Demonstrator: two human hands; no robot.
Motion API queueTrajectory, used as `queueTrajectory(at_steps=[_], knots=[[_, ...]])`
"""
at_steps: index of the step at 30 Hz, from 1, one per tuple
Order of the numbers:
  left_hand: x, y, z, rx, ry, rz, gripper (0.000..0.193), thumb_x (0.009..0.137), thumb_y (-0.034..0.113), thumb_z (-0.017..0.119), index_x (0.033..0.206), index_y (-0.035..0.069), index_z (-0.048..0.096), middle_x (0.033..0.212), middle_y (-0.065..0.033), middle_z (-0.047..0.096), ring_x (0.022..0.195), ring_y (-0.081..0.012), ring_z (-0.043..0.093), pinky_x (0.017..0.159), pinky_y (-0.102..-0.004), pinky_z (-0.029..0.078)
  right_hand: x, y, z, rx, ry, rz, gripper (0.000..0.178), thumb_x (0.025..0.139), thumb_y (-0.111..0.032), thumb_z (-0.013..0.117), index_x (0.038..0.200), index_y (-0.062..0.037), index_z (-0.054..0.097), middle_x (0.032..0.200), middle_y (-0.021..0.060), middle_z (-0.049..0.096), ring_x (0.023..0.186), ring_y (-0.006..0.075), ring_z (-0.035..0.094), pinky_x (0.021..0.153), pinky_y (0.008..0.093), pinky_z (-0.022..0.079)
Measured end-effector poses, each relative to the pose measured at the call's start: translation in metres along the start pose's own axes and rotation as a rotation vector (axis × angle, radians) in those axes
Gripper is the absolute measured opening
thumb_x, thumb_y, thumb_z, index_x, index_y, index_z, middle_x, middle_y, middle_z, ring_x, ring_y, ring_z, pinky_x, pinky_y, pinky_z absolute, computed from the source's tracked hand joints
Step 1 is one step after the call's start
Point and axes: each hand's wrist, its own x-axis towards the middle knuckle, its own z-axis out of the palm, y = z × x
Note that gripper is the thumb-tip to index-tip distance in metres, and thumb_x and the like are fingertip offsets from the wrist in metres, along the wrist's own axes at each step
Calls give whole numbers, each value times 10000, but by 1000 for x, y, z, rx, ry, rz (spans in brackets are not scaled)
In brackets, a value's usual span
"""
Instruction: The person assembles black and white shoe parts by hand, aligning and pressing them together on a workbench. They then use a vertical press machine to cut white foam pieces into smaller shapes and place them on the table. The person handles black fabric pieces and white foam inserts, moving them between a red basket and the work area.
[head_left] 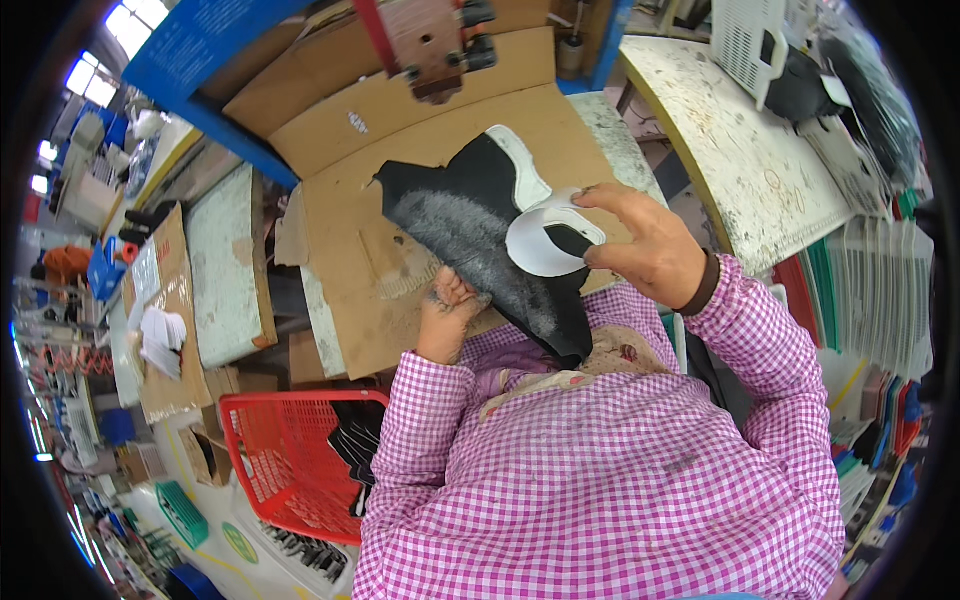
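I have the soft black sheet with a greyish, fuzzy-looking face [460, 225] slanting over the brown cardboard work surface [350, 225], its lower point reaching the lap. It looks light and limp, likely to fold or sag if held at one place only, so I would take it by an edge and support the far side. My left hand [452, 312] does just that at the lower left edge, fingers curled and pinching the material, knuckles up, forearm rising from below. The smooth, curved white piece [540, 255] lies over the sheet's right side; I judge it thin, springy and a little slippery, easily creased, and best taken by its ends rather than pressed in the middle. My right hand [655, 248] comes in from the right, elbow bent outward, wrist inside a dark band [708, 282], with forefinger and thumb well parted and closing on the white piece's two ends; how hard they press I cannot tell. Just above, a pale white panel [518, 165] borders the sheet's upper right edge, and beyond that hangs a bare metal press head [428, 50].
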Motion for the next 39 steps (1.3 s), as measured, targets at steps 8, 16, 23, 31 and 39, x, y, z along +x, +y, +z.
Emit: queueTrajectory(at_steps=[8, 16, 23, 31, 39], knots=[[0, -9, -11, 8, -11, 16, 307, 698, -141, 562, 828, 86, 401, 786, 23, 415, 743, -75, 464, 684, -196, 418, 46, -15, 6, -96, -180, -111, 132, 649, -71, 670, 765, -59, 608, 1234, 139, 480, 1093, 301, 493, 873, 372, 437], [-2, -15, -9, 42, -4, 54, 297, 697, -144, 570, 876, 50, 433, 827, -3, 458, 762, -84, 485, 706, -202, 426, 69, -29, 12, -166, -229, -214, 111, 632, -140, 631, 689, -46, 626, 1166, 140, 509, 1107, 273, 479, 813, 334, 452], [-5, -18, -6, 152, 29, 78, 293, 704, -146, 567, 896, 27, 428, 840, -17, 472, 788, -89, 498, 726, -211, 437, 73, -33, 14, -175, -277, -222, 129, 641, -150, 623, 714, -46, 647, 1152, 144, 515, 1107, 266, 476, 812, 336, 451], [-6, -16, -5, 76, 9, 74, 291, 712, -151, 555, 901, 27, 422, 859, -21, 478, 815, -94, 504, 751, -217, 442, 75, -37, 21, -174, -293, -216, 126, 596, -134, 665, 662, -51, 596, 1195, 151, 521, 1126, 285, 493, 828, 349, 443], [-7, -20, -6, 101, 20, 73, 282, 721, -146, 557, 914, 21, 436, 862, -22, 484, 809, -95, 501, 748, -216, 439, 76, -38, 23, -179, -311, -220, 122, 610, -141, 654, 657, -47, 592, 1200, 149, 516, 1132, 286, 489, 830, 349, 442]])
